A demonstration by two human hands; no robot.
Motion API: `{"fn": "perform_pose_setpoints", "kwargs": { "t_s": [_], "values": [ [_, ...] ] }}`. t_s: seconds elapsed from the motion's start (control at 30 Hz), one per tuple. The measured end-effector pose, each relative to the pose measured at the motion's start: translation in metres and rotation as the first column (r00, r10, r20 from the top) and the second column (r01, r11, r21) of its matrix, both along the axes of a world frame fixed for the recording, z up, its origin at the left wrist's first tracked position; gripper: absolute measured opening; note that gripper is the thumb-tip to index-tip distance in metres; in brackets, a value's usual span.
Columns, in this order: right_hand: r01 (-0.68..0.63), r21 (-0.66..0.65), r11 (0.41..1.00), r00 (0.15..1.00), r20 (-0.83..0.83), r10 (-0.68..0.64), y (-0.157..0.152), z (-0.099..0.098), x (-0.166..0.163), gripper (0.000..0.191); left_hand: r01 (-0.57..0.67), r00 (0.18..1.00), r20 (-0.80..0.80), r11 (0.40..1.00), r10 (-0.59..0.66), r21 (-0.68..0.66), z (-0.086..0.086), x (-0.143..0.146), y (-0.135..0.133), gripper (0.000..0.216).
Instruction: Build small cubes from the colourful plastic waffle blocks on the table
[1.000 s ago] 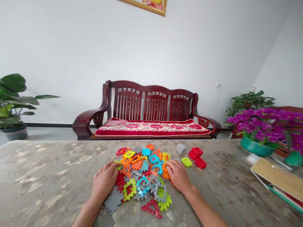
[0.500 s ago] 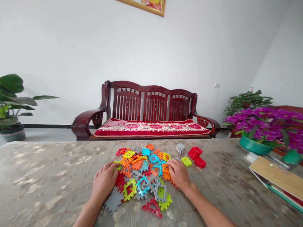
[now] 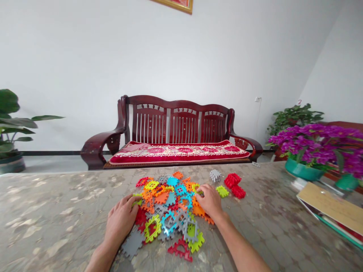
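Observation:
A heap of flat toothed plastic tiles (image 3: 170, 211) in orange, blue, grey, red and lime lies on the marbled table (image 3: 56, 211). My left hand (image 3: 120, 221) rests on the heap's left side, fingers curled over a lime tile and red tiles. My right hand (image 3: 209, 200) lies on the heap's right side, fingertips bent down onto an orange and lime tile. Apart from the heap, to the right, sit a lime tile (image 3: 222, 191), a grey stack (image 3: 214, 175) and two red stacks (image 3: 235, 186).
A purple flower pot (image 3: 302, 170) and a second green pot (image 3: 346, 182) stand at the table's right edge, with a flat box and books (image 3: 331, 207) in front. Beyond the table are a wooden bench (image 3: 176, 136) and potted plants.
My right hand has slid a little forward and left along the heap's right edge. The view has shifted slightly rightward. My left hand stays where it was.

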State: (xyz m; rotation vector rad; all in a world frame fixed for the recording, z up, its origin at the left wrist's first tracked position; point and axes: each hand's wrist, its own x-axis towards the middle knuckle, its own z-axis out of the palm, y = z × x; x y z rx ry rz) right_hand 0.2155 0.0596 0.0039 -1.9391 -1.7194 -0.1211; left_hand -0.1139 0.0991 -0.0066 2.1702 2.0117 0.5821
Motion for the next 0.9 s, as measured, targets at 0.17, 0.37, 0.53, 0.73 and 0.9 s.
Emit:
{"fn": "perform_pose_setpoints", "kwargs": {
  "t_s": [0.17,0.37,0.53,0.73,0.9],
  "values": [
    [-0.024,0.019,1.000,1.000,-0.003,0.024,-0.001,-0.002,0.000,0.007,-0.006,1.000,0.007,1.000,0.006,0.013,-0.002,-0.001,0.001,0.041],
    [0.030,0.071,0.997,0.980,-0.200,-0.015,-0.002,-0.006,0.006,0.019,-0.007,1.000,0.011,1.000,0.007,0.016,0.000,-0.001,0.001,0.041],
    [0.133,0.111,0.985,0.887,-0.457,-0.068,0.000,-0.007,0.020,0.026,-0.010,1.000,-0.017,1.000,0.010,0.000,0.001,0.000,0.000,0.042],
    [0.172,0.126,0.977,0.836,-0.544,-0.077,-0.001,-0.015,0.038,0.026,-0.014,1.000,-0.012,1.000,0.014,0.003,0.001,0.000,0.001,0.043],
    [0.127,0.116,0.985,0.834,-0.550,-0.043,-0.004,-0.013,0.035,0.031,-0.007,1.000,-0.023,1.000,0.007,-0.006,0.000,0.000,0.001,0.042]
  ]
}}
